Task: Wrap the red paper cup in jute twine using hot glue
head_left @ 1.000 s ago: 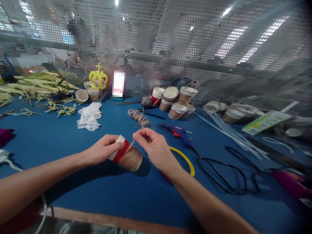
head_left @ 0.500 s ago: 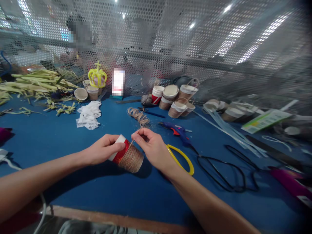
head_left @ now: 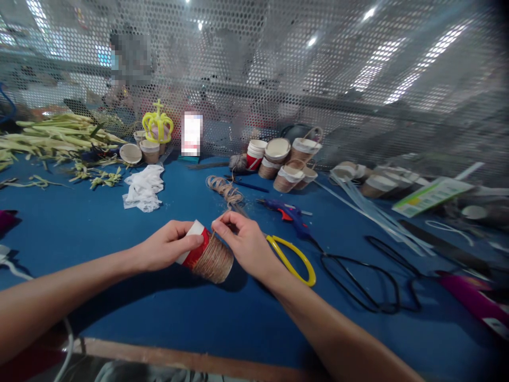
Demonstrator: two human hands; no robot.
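The left hand (head_left: pixel 170 244) grips a tapered red-and-white cup (head_left: pixel 201 251), the right hand (head_left: pixel 245 242) pinching fibrous brown twine (head_left: pixel 214 261), with a blue glue gun (head_left: pixel 292 216) at the cup's two o'clock.

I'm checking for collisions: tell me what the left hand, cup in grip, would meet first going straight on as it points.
Most likely the right hand, just beyond the cup that the left hand holds; their exact depth is unclear.
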